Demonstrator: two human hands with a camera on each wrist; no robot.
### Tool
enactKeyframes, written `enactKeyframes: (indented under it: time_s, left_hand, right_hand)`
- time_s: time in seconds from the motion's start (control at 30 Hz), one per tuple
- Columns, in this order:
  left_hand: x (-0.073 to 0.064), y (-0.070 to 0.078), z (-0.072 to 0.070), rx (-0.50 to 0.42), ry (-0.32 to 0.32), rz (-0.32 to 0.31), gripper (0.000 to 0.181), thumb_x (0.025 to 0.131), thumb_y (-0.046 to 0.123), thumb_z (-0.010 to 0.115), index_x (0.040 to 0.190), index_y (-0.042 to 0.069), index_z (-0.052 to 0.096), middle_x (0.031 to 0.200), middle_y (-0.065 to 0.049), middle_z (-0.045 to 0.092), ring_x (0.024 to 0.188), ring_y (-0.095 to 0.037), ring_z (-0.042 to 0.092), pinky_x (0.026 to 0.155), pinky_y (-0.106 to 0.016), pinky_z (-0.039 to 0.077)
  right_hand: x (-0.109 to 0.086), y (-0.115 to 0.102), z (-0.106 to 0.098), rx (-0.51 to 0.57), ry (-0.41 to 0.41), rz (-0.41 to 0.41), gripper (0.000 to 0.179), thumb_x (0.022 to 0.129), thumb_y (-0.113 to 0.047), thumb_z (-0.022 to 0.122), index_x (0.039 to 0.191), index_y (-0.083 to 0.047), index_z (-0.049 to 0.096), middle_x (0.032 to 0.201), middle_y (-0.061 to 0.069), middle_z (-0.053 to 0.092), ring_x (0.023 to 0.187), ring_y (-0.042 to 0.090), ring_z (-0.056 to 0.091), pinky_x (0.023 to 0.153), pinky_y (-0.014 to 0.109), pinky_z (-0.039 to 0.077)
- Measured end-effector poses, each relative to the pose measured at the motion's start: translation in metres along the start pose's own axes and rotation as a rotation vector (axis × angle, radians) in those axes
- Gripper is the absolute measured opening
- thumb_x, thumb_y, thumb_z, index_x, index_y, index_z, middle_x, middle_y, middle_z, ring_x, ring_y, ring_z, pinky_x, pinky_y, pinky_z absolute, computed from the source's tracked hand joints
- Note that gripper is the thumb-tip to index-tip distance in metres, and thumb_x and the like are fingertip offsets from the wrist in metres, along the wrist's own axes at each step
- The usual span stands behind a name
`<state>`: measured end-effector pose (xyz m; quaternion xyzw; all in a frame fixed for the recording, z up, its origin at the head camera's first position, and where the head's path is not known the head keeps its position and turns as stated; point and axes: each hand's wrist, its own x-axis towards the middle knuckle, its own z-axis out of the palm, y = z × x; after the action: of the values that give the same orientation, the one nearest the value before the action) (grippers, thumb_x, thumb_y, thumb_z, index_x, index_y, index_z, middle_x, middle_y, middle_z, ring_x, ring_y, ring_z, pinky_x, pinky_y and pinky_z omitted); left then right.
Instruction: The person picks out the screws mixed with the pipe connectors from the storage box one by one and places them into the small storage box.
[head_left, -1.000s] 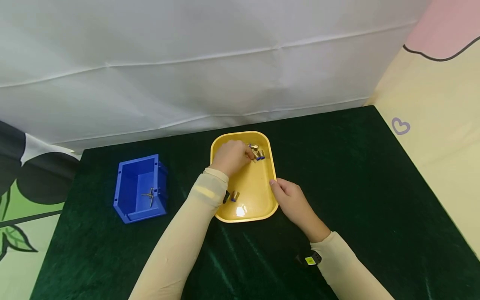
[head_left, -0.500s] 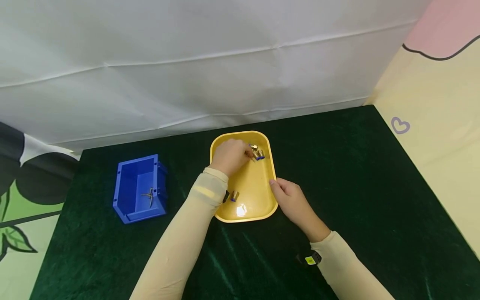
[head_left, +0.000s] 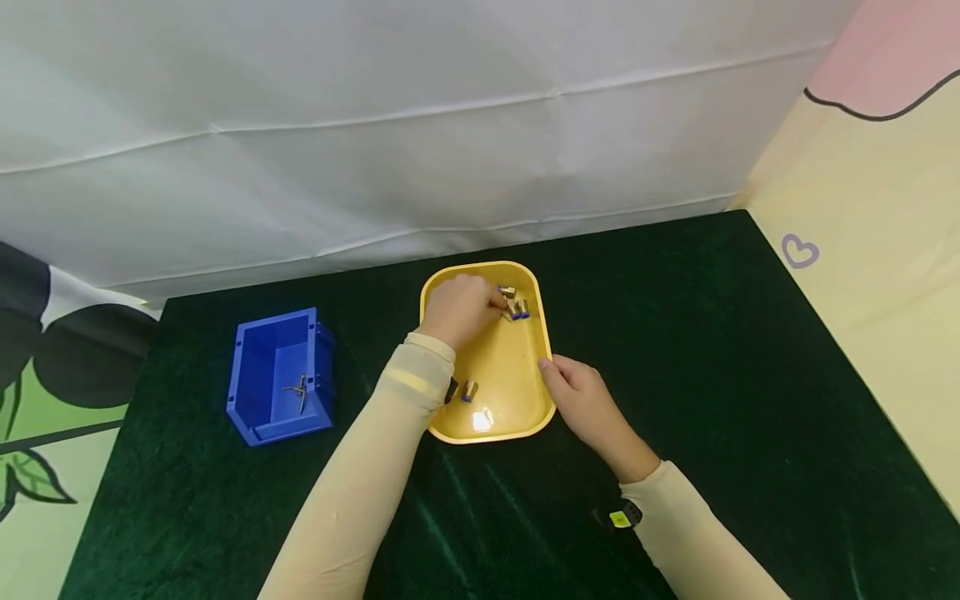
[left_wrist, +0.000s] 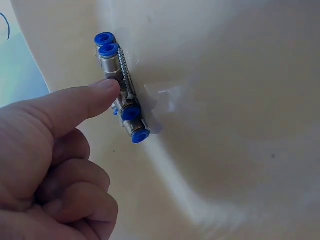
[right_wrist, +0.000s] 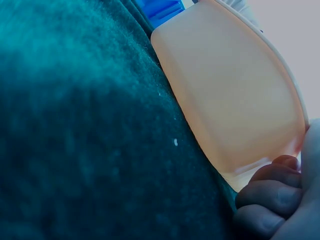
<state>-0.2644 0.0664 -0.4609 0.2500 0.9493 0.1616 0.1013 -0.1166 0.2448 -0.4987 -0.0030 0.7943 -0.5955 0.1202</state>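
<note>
A yellow tray holds several brass push-in fittings with blue collars. My left hand reaches into its far part. One extended finger touches a cluster of fittings, and the other visible fingers are curled in. A thin threaded screw lies along the cluster, beside the fingertip. I cannot tell if anything is pinched there. Another fitting lies alone in the near part. My right hand grips the tray's right rim, thumb over the edge and fingers curled against the outside wall.
Left of the tray stands a blue bin with a few thin screws inside. Both rest on a dark green cloth-covered table. A white cloth backdrop hangs behind, and a printed cream panel borders the right side.
My left hand stays at the fittings with only tiny shifts, and the cluster under the fingertips moves slightly. The right hand and the tray hold nearly the same place.
</note>
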Motion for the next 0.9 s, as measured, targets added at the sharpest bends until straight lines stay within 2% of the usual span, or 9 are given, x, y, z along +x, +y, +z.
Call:
enactKeyframes:
  time_s: [0.07,0.17,0.3,0.37,0.6,0.7,0.9]
  left_hand:
    - [0.000,0.000,0.000,0.006,-0.005,-0.005,0.013,0.093,0.022,0.071,0.102,0.023,0.081,0.104,0.005,0.075,0.085,-0.013,0.064,0.087,-0.033,0.053]
    - [0.000,-0.001,0.000,0.032,-0.023,-0.007,0.013,0.093,0.017,0.069,0.090,0.019,0.081,0.087,0.004,0.074,0.074,-0.015,0.061,0.075,-0.030,0.052]
    - [0.001,-0.002,0.001,0.078,-0.039,-0.008,0.023,0.089,0.010,0.063,0.068,0.015,0.072,0.062,0.000,0.059,0.059,-0.017,0.052,0.056,-0.029,0.040]
    - [0.000,-0.001,0.002,0.090,-0.043,-0.012,0.025,0.088,0.010,0.062,0.064,0.015,0.068,0.057,0.000,0.056,0.056,-0.017,0.051,0.053,-0.028,0.038]
    - [-0.006,0.001,-0.002,0.052,-0.042,-0.037,0.014,0.089,0.015,0.065,0.078,0.014,0.075,0.068,0.003,0.063,0.059,-0.015,0.056,0.056,-0.028,0.045]
    - [-0.011,0.006,-0.011,0.049,-0.010,-0.043,0.012,0.089,0.017,0.067,0.083,0.015,0.076,0.073,0.003,0.065,0.062,-0.015,0.057,0.058,-0.028,0.046]
    - [-0.025,0.018,-0.031,0.033,0.050,-0.081,0.012,0.091,0.023,0.067,0.083,0.017,0.074,0.075,0.004,0.065,0.065,-0.016,0.056,0.058,-0.030,0.046]
  right_hand:
    - [0.000,-0.001,0.000,0.005,-0.003,0.010,0.042,0.106,-0.043,0.040,0.107,-0.010,0.067,0.082,0.008,0.068,0.064,0.026,0.062,0.056,0.031,0.051]
    - [0.000,-0.003,-0.001,0.010,-0.008,0.028,0.042,0.106,-0.042,0.041,0.109,-0.009,0.067,0.084,0.010,0.069,0.065,0.025,0.062,0.056,0.031,0.050]
    - [0.000,-0.004,-0.001,0.004,-0.007,0.040,0.042,0.107,-0.041,0.041,0.110,-0.008,0.067,0.085,0.011,0.068,0.066,0.026,0.062,0.058,0.031,0.051]
    - [-0.001,-0.003,-0.001,-0.002,-0.002,0.039,0.042,0.107,-0.042,0.040,0.109,-0.009,0.067,0.084,0.010,0.068,0.066,0.026,0.062,0.058,0.031,0.051]
    - [0.001,0.000,0.000,-0.006,0.009,0.018,0.044,0.106,-0.045,0.040,0.107,-0.010,0.067,0.082,0.007,0.067,0.066,0.026,0.062,0.058,0.032,0.051]
    - [0.002,0.002,0.000,-0.008,0.017,0.017,0.044,0.105,-0.046,0.041,0.106,-0.010,0.067,0.081,0.007,0.067,0.065,0.026,0.062,0.057,0.033,0.051]
    - [0.002,0.005,-0.005,-0.020,0.006,0.023,0.043,0.106,-0.043,0.040,0.107,-0.009,0.067,0.082,0.009,0.067,0.064,0.025,0.061,0.055,0.030,0.049]
